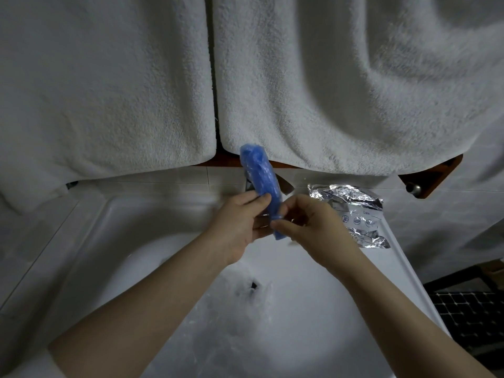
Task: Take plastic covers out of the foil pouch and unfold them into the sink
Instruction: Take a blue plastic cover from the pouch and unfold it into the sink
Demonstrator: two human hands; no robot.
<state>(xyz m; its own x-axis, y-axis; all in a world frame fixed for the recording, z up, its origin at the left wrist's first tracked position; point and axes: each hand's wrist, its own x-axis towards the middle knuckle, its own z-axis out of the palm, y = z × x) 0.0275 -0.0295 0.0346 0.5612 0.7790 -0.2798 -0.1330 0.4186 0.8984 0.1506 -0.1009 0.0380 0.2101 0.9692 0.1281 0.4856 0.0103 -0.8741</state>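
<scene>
On the left hangs a white towel (103, 85), and a second towel (354, 85) hangs beside it. Below them is the white sink (114, 214).

The left hand (240, 227) holds the blue cover (261, 181) over the sink; its thumb and fingers are curled around the lower part of the roll. The cover is still rolled into a tight bundle that stands nearly upright, with the top leaning a little left. The right hand (313, 222) meets it at the lower end, and its thumb and first finger seem to pinch a small edge of the plastic there.

The foil pouch (354, 214) lies on the rim of the sink at the right, crumpled and apart from both hands.

So, by my judgement, the taking out is done for this cover, but the unfolding is only at its start. In the basin, near the drain (253, 285), something thin and clear seems to lie, perhaps another cover, but it is too faint to be sure.

The faucet (285, 185) is mostly hidden behind the roll. Whether the pouch still holds more covers I cannot tell.
</scene>
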